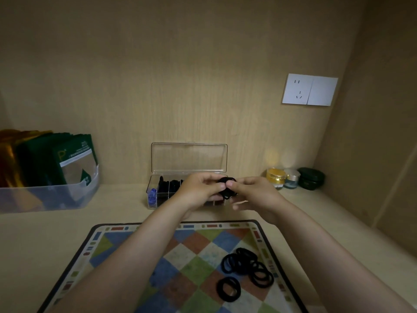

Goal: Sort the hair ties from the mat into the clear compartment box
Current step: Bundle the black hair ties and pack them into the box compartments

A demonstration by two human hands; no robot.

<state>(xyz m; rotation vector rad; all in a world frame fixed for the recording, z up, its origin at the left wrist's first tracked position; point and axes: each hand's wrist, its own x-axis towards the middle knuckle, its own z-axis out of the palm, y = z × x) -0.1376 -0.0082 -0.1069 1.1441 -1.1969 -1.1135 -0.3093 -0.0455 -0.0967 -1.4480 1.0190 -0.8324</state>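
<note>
A small bunch of black hair ties is pinched between my left hand and my right hand, just above the right part of the clear compartment box. The box stands open at the back of the desk, its lid upright. Its left compartments hold black ties and some blue pieces; my hands hide the right compartments. On the checkered mat lies a pile of several black hair ties, with one more black hair tie nearer me.
A translucent bin with green and gold packets stands at the left. Small cosmetic jars sit in the back right corner. A white wall socket is on the wooden back panel. The side wall closes in on the right.
</note>
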